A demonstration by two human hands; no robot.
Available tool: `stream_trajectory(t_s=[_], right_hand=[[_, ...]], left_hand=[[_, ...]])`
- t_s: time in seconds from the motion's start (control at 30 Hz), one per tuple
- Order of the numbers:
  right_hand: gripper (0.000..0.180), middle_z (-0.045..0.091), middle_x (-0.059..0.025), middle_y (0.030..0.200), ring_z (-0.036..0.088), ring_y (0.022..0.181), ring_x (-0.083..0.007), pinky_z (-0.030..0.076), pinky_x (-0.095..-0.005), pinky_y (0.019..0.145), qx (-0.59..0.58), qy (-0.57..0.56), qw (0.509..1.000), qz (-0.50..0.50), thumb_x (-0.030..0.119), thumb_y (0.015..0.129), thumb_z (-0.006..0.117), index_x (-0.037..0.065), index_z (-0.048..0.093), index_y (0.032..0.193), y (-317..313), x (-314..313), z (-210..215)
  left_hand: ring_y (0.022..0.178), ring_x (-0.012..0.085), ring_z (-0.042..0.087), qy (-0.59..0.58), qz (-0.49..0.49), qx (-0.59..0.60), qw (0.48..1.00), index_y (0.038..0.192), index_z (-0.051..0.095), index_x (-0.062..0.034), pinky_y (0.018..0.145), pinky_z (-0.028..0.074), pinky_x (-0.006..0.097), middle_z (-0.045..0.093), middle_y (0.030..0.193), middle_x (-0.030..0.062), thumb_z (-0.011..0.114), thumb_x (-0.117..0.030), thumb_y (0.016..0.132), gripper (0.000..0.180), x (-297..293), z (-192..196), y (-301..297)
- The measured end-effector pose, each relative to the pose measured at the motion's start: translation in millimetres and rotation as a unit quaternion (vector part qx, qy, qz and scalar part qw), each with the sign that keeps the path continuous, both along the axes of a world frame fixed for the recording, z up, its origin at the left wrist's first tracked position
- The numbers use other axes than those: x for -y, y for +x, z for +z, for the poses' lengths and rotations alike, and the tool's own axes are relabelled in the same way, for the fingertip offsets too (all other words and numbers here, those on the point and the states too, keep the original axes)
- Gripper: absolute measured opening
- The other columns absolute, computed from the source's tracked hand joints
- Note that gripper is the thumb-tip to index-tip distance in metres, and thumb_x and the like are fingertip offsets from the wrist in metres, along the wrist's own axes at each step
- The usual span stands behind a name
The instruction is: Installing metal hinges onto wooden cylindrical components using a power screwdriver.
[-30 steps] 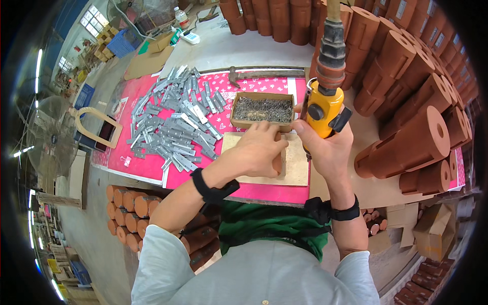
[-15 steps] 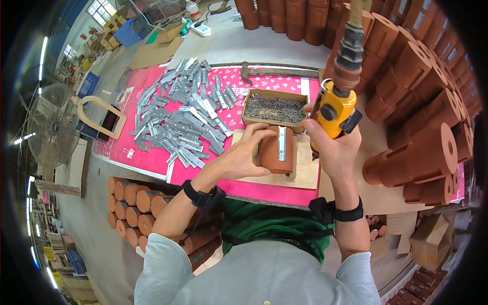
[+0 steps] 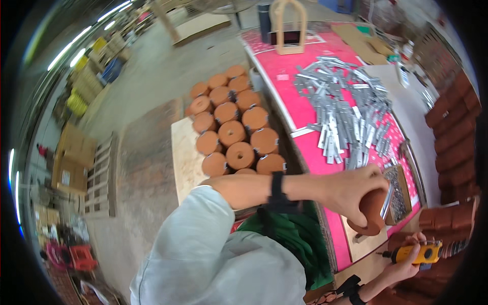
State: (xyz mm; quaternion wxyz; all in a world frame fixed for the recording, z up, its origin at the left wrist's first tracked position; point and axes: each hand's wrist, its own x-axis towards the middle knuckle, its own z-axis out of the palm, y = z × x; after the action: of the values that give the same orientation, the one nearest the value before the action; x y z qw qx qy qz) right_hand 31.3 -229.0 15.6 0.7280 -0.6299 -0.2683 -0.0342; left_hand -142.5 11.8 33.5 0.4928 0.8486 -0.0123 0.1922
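Reddish-brown round cylinder [image 3: 373, 214], silver metal strip [image 3: 387, 201] along right side: enclosed in grip of left hand [image 3: 351, 194]. Yellow-and-black power screwdriver [image 3: 418, 253]: clasped in right hand [image 3: 405, 266].

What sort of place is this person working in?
It looks like a factory workshop, probably for assembly: brown cylinders are stacked beside the bench, loose metal strips lie heaped on its pink top, and the right hand holds a yellow power tool.
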Motion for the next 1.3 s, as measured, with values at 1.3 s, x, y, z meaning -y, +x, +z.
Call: stream_trajectory(t_s=[1.3], right_hand=[[0.029,0.066,-0.0151,0.081,0.063,0.074,-0.0250,0.053,-0.0343,0.067,0.058,-0.110,0.983,-0.135,0.021,0.085,0.061,-0.007,0.068,0.080,-63,-77,27]], left_hand=[[0.118,0.0334,0.049,-0.440,0.688,0.038,0.576,0.134,0.040,0.0018,0.101,0.037,0.044,0.047,0.130,0.0231,0.050,-0.068,0.081,0.088,-272,-147,-445]])
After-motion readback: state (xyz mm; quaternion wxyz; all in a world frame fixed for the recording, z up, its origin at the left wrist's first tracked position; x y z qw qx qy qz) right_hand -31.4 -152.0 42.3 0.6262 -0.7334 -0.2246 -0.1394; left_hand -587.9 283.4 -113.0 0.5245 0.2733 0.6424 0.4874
